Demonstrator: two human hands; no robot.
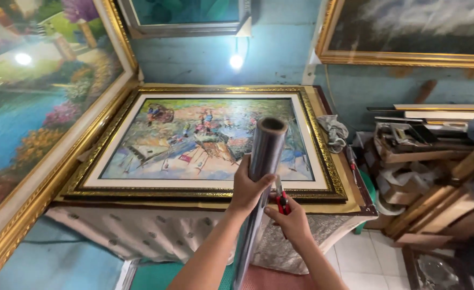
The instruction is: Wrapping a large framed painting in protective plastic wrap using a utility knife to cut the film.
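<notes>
Glossy grey film, wound into a long roll (262, 177), stands nearly upright in front of the person, its lower end dropping out of view at six o'clock and its open tube mouth tipped toward twelve, over the lower right part of the painting. The left hand (248, 189) wraps around the roll about midway up, fingers curled tight across its front. Just at four o'clock from it, the right hand (293, 219) is closed around a small red-handled cutter (282, 201), whose tip points up beside the roll; the thumb presses close against the roll's side, so the two hands nearly touch.

Beyond the hands, at twelve o'clock, a table draped in a pale patterned cloth (135, 233) carries a large framed painting (204, 139) lying flat. Its frame is ornate gold with a cream inner border, and the canvas shows a loose, colourful scene in blues, whites and oranges. A crumpled grey rag (331, 131) lies at the frame's right edge, toward two o'clock.

At nine o'clock a much bigger gold-framed landscape (27, 107) leans against the wall, its surface catching a lamp's glare. At three o'clock a heap of wooden frame strips and offcuts (435, 177) is stacked on the tiled floor.

Farthest off, the blue wall holds a bare glowing bulb (236, 61) at twelve o'clock, with a silver-framed picture (188, 16) above it and another gold-framed canvas (408, 32) at one o'clock.
</notes>
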